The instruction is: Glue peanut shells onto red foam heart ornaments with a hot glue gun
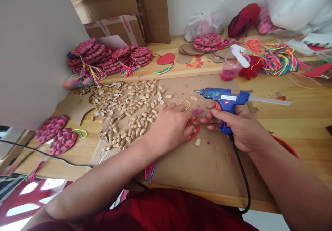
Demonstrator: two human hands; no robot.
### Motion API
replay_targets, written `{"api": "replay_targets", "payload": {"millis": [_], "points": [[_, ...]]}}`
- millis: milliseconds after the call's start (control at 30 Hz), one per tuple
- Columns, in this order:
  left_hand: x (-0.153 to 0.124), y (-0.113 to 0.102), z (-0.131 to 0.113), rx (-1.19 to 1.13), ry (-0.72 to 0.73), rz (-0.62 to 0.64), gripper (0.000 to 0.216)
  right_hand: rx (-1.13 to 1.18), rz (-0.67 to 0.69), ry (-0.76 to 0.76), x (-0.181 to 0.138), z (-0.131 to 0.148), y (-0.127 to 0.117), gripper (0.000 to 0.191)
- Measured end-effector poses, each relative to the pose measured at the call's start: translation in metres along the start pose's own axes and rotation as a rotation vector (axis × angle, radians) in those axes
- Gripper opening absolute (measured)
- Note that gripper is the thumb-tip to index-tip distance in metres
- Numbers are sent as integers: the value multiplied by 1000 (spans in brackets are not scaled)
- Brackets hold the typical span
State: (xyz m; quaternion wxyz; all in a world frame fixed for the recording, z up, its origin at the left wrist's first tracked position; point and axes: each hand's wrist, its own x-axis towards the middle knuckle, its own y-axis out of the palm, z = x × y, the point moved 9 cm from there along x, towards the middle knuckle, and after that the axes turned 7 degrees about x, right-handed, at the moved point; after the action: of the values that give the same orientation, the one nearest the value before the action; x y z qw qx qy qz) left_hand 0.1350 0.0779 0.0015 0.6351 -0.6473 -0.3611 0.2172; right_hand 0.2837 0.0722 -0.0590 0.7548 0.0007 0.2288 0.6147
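Observation:
A blue hot glue gun (225,98) with a lit red light is gripped in my right hand (237,120), its metal nozzle pointing left. Out of its back end sticks a pale glue stick (271,101). My left hand (172,127) bends over a red disc (197,130) with peanuts on it and hides most of the disc. Its fingers curl down at the disc, and their tips are partly hidden, so what they pinch does not show. Past the disc shows a yellow cord loop (185,103). A loose peanut (198,142) lies beside the disc.
Many peanuts (135,103) cover the cardboard sheet (178,168) at left. Pink peanut discs (103,56) with tassels are stacked behind. A cup of pink liquid (229,72) and colourful cords (281,59) stand back right. The glue gun's black cord (243,175) hangs over the front edge.

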Motion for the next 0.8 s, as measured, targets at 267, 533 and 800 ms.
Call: {"api": "replay_targets", "payload": {"millis": [267,533,800], "points": [[3,4,0,39,-16,12,14,1,-35,48,-2,-4,1,14],[4,7,1,22,-27,15,14,5,-3,37,-3,-3,0,17],[4,2,6,-8,-60,16,13,8,-26,38,-1,-4,-1,18]]}}
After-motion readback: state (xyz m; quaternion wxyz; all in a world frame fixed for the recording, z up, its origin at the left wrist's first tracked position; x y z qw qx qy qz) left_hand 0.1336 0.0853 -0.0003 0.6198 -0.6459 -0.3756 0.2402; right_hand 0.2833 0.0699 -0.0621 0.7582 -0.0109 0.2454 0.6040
